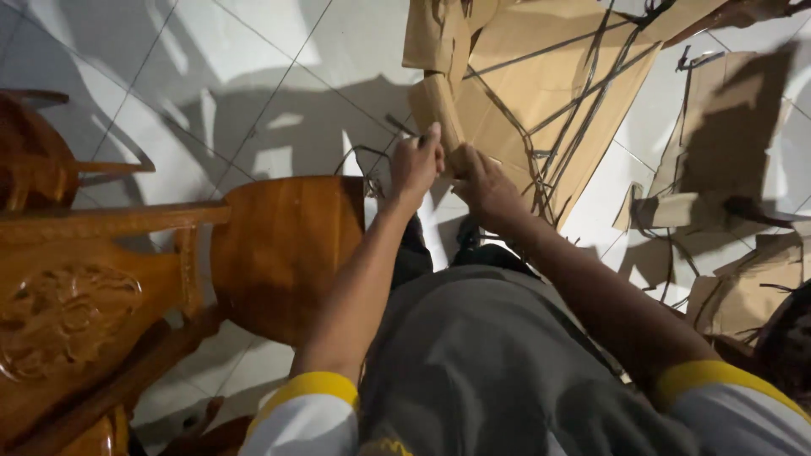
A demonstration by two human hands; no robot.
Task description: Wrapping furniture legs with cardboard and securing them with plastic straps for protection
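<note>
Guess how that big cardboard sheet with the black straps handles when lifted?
The cardboard sheet is probably light yet floppy: it already creases where both hands, left hand and right hand, grip it. The loose black straps may snag.

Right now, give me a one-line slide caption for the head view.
Left hand and right hand grip a cardboard strip above the tiled floor, beside a carved wooden chair.

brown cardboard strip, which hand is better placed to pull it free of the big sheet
Right, probably. The right hand grips the brown cardboard strip at its lower end, beside the large brown cardboard sheet; the left hand pinches higher, farther from it.
</note>
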